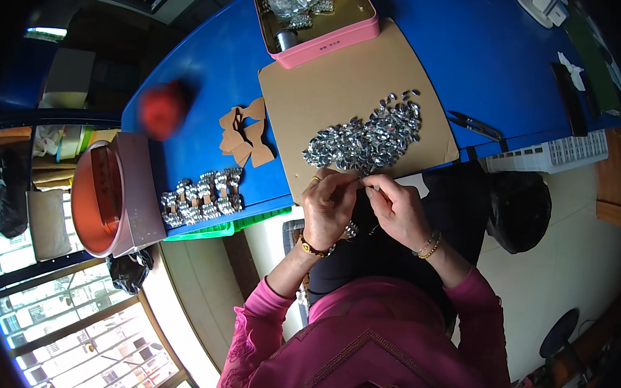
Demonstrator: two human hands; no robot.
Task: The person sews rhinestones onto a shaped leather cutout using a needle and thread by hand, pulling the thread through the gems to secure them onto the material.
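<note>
My left hand [327,206] and my right hand [398,212] meet at the near edge of a brown cardboard sheet [316,102], fingertips almost touching. Both are closed in a pinch. A short strand of silver beads [352,230] shows at the lower edge of my left hand, partly hidden by it. Whatever lies between my right fingertips is too small to make out. Just beyond my fingers spreads a heap of loose, shiny silver beads [363,140]. Left of the sheet sit several bead strands wound on brown cards [202,196], with bare notched brown cards [247,133] behind them.
A pink tin [326,47] at the far edge holds a spool [286,40] and plastic bags. Tweezers [475,126] lie on the blue table [434,31] at right. A blurred red object [160,110] is at left, near a pink bin [139,198]. A green basket [230,226] sits below the table edge.
</note>
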